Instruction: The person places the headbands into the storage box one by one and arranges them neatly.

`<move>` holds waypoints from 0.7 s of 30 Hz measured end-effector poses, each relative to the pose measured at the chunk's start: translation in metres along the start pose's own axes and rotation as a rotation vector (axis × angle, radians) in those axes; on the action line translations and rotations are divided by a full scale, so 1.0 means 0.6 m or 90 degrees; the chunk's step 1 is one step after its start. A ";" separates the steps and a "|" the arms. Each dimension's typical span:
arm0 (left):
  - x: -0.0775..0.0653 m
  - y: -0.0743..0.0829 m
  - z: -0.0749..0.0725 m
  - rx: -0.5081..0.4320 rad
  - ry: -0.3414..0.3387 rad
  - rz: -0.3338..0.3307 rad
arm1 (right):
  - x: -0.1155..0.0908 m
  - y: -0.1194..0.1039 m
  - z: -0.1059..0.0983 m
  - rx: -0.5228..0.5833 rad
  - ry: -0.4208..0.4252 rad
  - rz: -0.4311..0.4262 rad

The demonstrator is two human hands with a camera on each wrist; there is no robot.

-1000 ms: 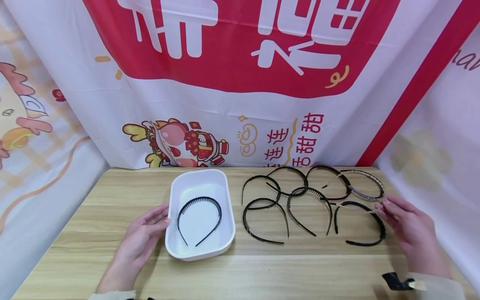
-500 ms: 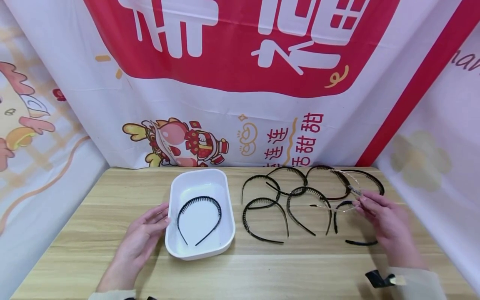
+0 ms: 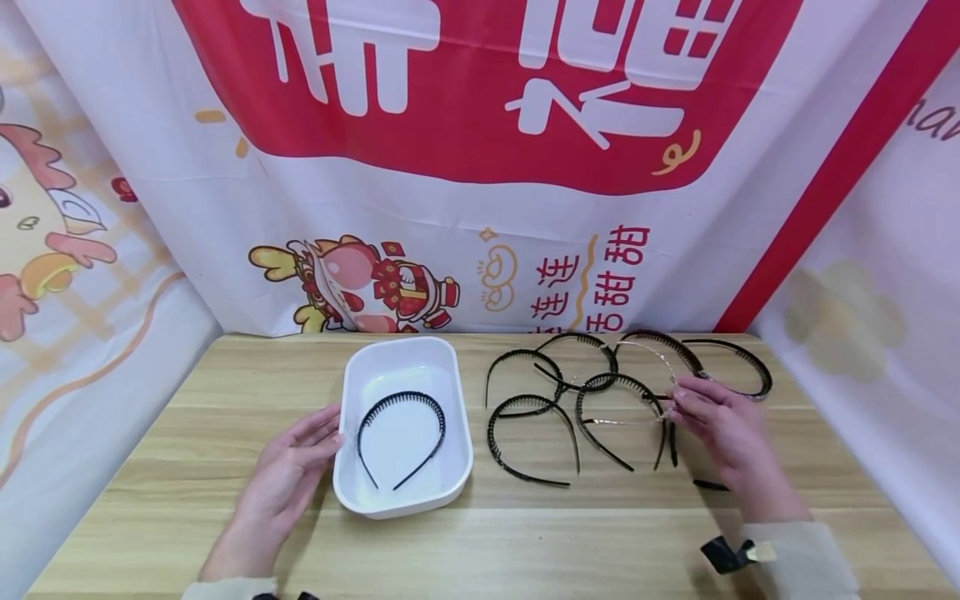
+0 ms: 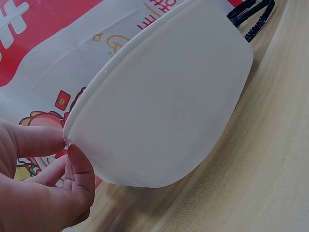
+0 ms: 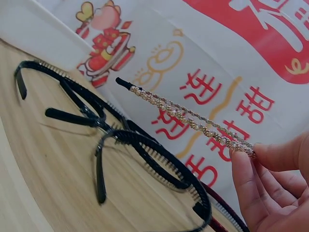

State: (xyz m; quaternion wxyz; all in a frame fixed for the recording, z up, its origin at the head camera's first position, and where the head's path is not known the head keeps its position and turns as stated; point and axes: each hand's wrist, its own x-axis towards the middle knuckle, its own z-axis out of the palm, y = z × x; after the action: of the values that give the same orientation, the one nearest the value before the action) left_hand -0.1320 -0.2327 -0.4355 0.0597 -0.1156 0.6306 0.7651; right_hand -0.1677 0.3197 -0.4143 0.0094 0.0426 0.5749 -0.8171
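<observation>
In the head view, my left hand (image 3: 288, 475) is at the left side of a white plastic tub (image 3: 402, 508), and the left wrist view shows its thumb and finger pinching the rim. A black toothed headband (image 3: 402, 395) lies inside the tub, its ends toward me. My right hand (image 3: 722, 425) pinches a thin gold beaded headband (image 5: 193, 119) with black tips between thumb and fingers. It is raised over the spread of headbands on the right. One black headband (image 3: 673, 450) is largely hidden beneath that hand.
Several dark toothed headbands (image 3: 491, 442) lie on the wooden table (image 3: 525, 550) right of the tub, some overlapping. A reddish-brown headband (image 3: 678, 343) and another dark one (image 3: 767, 375) lie at the back right. A printed cloth (image 3: 465, 150) hangs behind the table.
My right hand has carried the gold beaded headband leftward from the right end of the headbands, over the others. My left hand and the tub stay in place.
</observation>
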 end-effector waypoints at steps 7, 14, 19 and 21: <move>0.000 0.002 0.003 -0.012 0.006 -0.008 | 0.005 -0.002 0.021 0.010 0.008 0.015; 0.001 0.002 0.004 -0.023 0.014 -0.012 | 0.009 -0.002 0.037 0.008 0.008 0.018; -0.002 0.002 0.003 -0.045 0.014 -0.012 | 0.012 -0.002 0.044 0.001 0.007 0.029; -0.002 0.003 0.003 -0.051 0.014 -0.013 | 0.013 -0.003 0.048 0.002 0.008 0.035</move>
State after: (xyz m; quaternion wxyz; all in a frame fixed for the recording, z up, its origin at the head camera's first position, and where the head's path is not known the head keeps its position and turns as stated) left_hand -0.1314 -0.2313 -0.4333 0.0558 -0.1323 0.5991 0.7877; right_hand -0.1773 0.2937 -0.4038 0.0282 0.0634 0.5723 -0.8171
